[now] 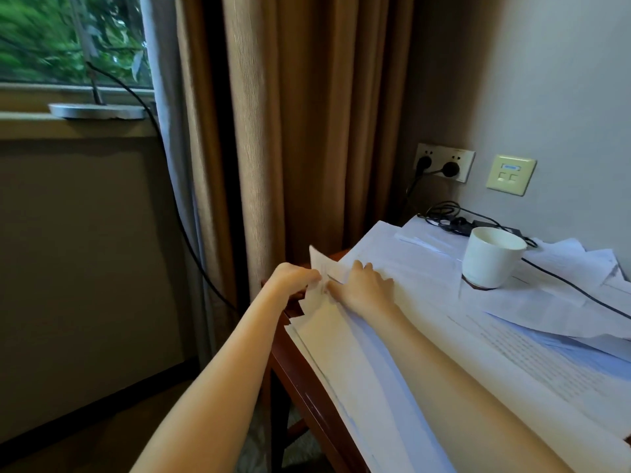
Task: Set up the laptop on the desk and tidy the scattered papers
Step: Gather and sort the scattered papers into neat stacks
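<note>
Papers (426,336) lie scattered in overlapping layers across the wooden tabletop (307,397), some sheets hanging over its left edge. At that edge the left hand (295,278) pinches the rim of a few sheets, its fingers (312,276) curled together on them, and one corner stands raised. Just beside it, the right hand (363,288) rests palm down on the same sheets, thumb pointing toward the left hand; blur hides whether it grips them or only presses. Farther back a white cup (491,257) stands on a dark coaster (478,286) atop the papers. A black cable (563,285) runs past it from a power adapter (491,225) near the wall.
</note>
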### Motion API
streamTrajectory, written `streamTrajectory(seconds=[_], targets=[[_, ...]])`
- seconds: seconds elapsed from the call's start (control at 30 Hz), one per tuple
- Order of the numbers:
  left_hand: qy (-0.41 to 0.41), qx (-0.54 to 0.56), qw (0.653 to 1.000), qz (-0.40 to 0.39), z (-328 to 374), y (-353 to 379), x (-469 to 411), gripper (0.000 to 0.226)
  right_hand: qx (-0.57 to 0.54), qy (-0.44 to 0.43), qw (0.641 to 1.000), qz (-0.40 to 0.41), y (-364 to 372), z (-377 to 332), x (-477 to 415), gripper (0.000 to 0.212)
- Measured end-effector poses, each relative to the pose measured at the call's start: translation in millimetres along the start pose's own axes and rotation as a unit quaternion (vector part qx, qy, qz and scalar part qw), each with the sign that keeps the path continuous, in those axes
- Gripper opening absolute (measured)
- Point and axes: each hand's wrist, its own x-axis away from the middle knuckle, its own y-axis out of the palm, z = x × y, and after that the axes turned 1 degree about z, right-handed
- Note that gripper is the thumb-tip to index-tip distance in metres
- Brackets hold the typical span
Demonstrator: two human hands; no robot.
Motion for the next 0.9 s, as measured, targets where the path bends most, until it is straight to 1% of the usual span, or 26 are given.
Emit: streamTrajectory(seconds=[0.03,0.07,0.13,0.17,0.23,0.33,0.47,0.6,0.67,0.7,0.8,0.87,0.9], targets=[[0.008,-0.043,0.999,0.0,1,1,-2,0.018,0.015,0.003,1.0,0.021,1,-1,-1,0.066],[0.027,-0.074,0.997,0.013,-1,3,-6,0.019,0.031,0.003,0.999,0.042,2,-2,-3,0.061],[0.057,-0.121,0.99,0.05,-6,8,-13,0.031,0.061,-0.007,0.995,0.084,1,-6,-6,0.051],[0.063,-0.143,0.986,0.065,-7,9,-13,0.032,0.075,-0.015,0.992,0.102,1,-8,-8,0.046],[0.062,-0.168,0.981,0.075,-7,13,-13,0.027,0.093,-0.029,0.988,0.121,3,-10,-10,0.034],[0.076,-0.172,0.98,0.063,-6,15,-14,0.02,0.104,-0.028,0.985,0.137,7,-6,-9,0.032],[0.09,-0.086,0.991,0.051,-10,12,-24,0.028,0.069,0.004,0.985,0.156,7,6,-8,0.024],[0.073,0.062,0.992,0.085,-15,13,-33,0.026,-0.01,0.003,0.983,0.181,6,9,-8,0.025],[0.068,0.113,0.987,0.095,-16,13,-36,0.023,-0.07,0.0,0.976,0.205,4,11,-9,0.022],[0.067,0.147,0.982,0.098,-16,12,-37,0.026,-0.099,-0.004,0.972,0.214,4,10,-10,0.019],[0.041,0.243,0.96,0.136,-14,8,-35,0.028,-0.177,-0.034,0.956,0.231,2,5,-7,0.022],[0.039,0.264,0.949,0.169,-14,6,-32,0.03,-0.244,-0.073,0.942,0.22,3,-4,-5,0.022],[0.051,0.26,0.947,0.182,-15,8,-30,0.031,-0.281,-0.09,0.934,0.203,4,-8,-4,0.021]])
